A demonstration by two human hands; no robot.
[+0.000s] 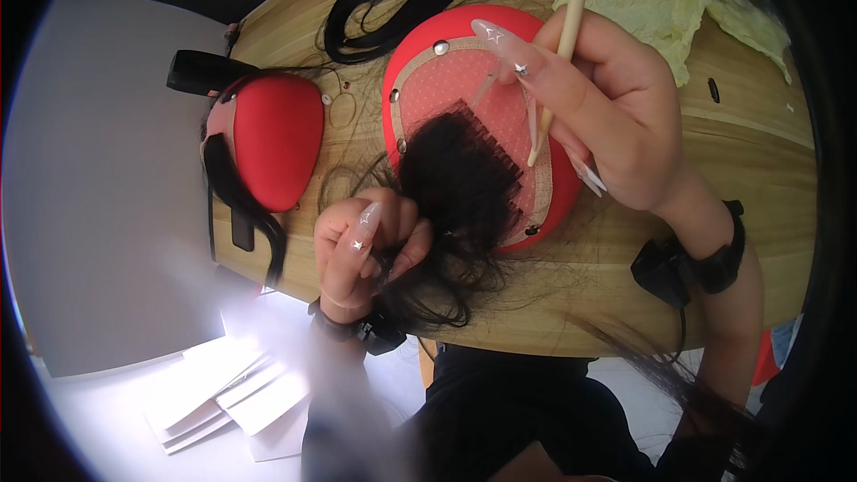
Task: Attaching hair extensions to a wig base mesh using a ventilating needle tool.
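In front of me a red wig-making head form [418, 40] lies on the wooden table, with a pale mesh wig cap [442, 84] pinned over it. Rows of black hair [462, 174] cover part of the mesh. My left hand [371, 248] is curled around strands at the lower left of that hair. My right hand [609, 100] grips a slim pale wooden stick [576, 7], which looks like a ventilating needle's handle. One end of the stick is near the mesh, right of the hair; whether it touches cannot be told.
A second red head form [278, 140] with a black hair piece [224, 167] sits to the left, by a grey partition [120, 181]. Loose black hair [355, 13] lies behind, and a crumpled yellowish sheet [656, 0] at the back right. Papers [214, 395] are at the lower left.
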